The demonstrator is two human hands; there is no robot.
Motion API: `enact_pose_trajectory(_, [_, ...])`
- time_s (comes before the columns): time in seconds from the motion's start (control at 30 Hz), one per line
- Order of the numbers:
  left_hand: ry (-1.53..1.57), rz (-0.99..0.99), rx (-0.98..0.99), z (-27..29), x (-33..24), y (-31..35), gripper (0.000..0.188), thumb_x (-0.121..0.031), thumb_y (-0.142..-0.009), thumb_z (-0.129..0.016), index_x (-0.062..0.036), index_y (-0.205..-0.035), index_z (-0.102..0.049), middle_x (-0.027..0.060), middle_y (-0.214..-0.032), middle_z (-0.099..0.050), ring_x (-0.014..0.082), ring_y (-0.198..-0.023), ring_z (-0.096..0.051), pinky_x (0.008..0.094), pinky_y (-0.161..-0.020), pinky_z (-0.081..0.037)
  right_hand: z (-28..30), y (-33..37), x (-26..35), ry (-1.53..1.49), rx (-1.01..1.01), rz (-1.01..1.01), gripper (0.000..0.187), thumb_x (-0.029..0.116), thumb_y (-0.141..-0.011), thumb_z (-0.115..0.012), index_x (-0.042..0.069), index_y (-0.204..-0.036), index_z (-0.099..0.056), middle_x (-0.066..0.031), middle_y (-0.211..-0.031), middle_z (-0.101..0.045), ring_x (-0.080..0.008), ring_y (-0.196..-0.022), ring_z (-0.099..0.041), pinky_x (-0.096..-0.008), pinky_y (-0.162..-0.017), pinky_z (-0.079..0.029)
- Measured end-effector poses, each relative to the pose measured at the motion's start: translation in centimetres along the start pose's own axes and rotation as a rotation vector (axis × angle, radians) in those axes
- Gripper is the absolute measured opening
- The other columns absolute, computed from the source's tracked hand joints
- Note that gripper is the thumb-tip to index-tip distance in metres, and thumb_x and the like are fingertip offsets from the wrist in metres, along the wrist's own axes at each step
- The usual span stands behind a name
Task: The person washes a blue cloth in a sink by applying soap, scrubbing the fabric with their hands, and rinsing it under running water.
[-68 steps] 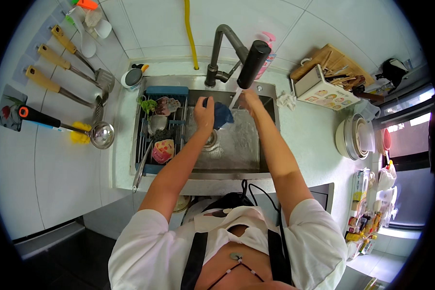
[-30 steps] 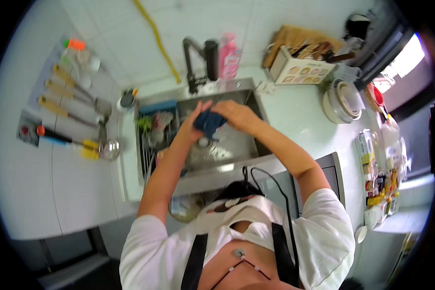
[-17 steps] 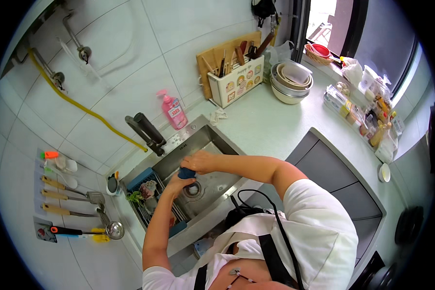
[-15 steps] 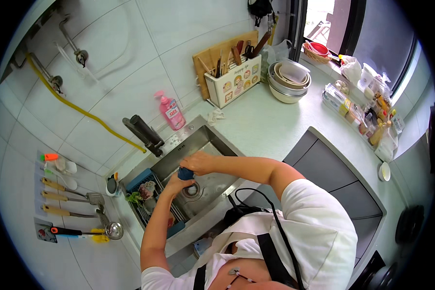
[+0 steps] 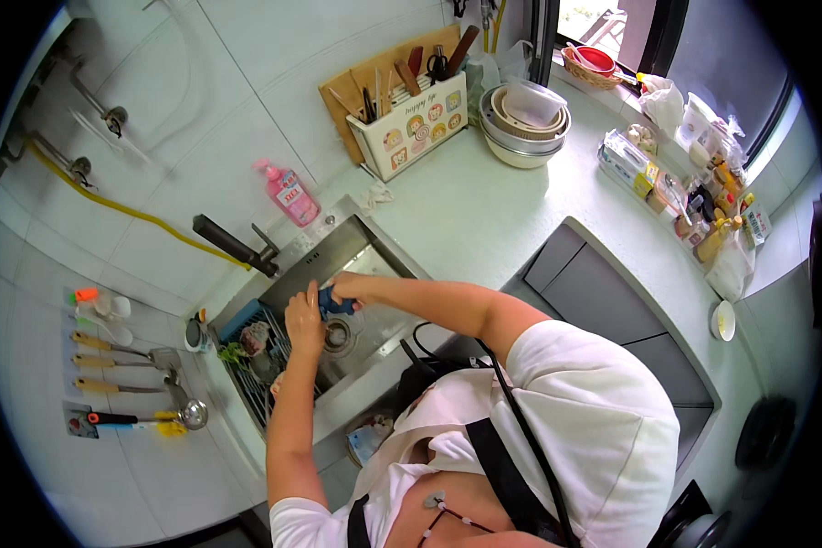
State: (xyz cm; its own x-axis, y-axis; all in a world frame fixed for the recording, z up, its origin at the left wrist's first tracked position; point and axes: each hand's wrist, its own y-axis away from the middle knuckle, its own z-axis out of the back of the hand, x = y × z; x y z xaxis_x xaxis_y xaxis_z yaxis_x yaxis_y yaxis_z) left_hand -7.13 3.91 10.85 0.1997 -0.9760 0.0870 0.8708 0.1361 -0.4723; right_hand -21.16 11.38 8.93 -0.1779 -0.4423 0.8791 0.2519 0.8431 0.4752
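Observation:
Both my hands are together over the left part of the steel sink (image 5: 379, 265). A bunched dark blue cloth (image 5: 340, 305) is between them. My right hand (image 5: 353, 288) grips the cloth from the upper right. My left hand (image 5: 303, 321) is closed against its left end, with the fingers toward the faucet and partly hidden by the hand itself. Below the cloth, the round drain (image 5: 338, 336) shows in the sink floor. Left of my left wrist, a dish rack (image 5: 245, 382) holds green leaves (image 5: 235, 353) and a reddish piece of food (image 5: 255, 339).
A black faucet (image 5: 236, 248) and a pink pump bottle (image 5: 290, 194) stand behind the sink. Farther right are a white utensil holder (image 5: 416, 132) and stacked bowls (image 5: 522, 137). Packages and bottles (image 5: 676, 192) line the window side. Ladle (image 5: 193, 415) and spatulas hang on the left wall.
My left hand has gone from below the cloth to its left side, fingers now upward. The cloth has turned and looks more spread between my hands. The whole view has shifted slightly.

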Motion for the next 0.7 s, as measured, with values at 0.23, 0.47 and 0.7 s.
enact_pose_trajectory(0.23, [0.046, 0.199, 0.081, 0.3, -1.6, -1.0, 0.051, -0.001, -0.054, -0.065, -0.0107, -0.102, -0.05, 0.0138, -0.082, -0.053, 0.0314, -0.08, -0.053, 0.0383, -0.064, -0.043, 3.4, -0.9, -1.8, -0.378, 0.215, 0.011, 0.037, 0.009, -0.064, -0.066, 0.001, -0.096, -0.05, -0.0131, -0.087, -0.053, -0.0233, -0.065, -0.054, -0.0299, -0.043, -0.048])
enact_pose_trajectory(0.47, [1.047, 0.858, 0.2, -1.4, 0.1, 0.3, 0.039, -0.019, -0.056, -0.071, -0.0054, -0.089, -0.055, 0.0067, -0.08, -0.059, 0.0212, -0.073, -0.058, 0.0304, -0.066, -0.045, 4.0, 2.4, -0.8, 0.599, -0.034, 0.854, 0.074, 0.006, -0.063, -0.065, 0.008, -0.127, -0.028, -0.0185, -0.125, -0.036, -0.028, -0.11, -0.043, -0.0355, -0.09, -0.037])
enact_pose_trajectory(0.7, [1.582, 1.12, 0.522, 2.4, 1.4, -1.2, 0.034, -0.017, -0.061, -0.072, -0.0094, -0.09, -0.057, 0.0015, -0.075, -0.055, 0.0121, -0.066, -0.054, 0.0248, -0.055, -0.044, 0.4, 6.1, 3.3, 1.222, -0.364, 1.285, 0.075, -0.002, -0.055, -0.062, 0.013, -0.124, -0.036, -0.0172, -0.131, -0.028, -0.0325, -0.113, -0.039, -0.0378, -0.091, -0.037])
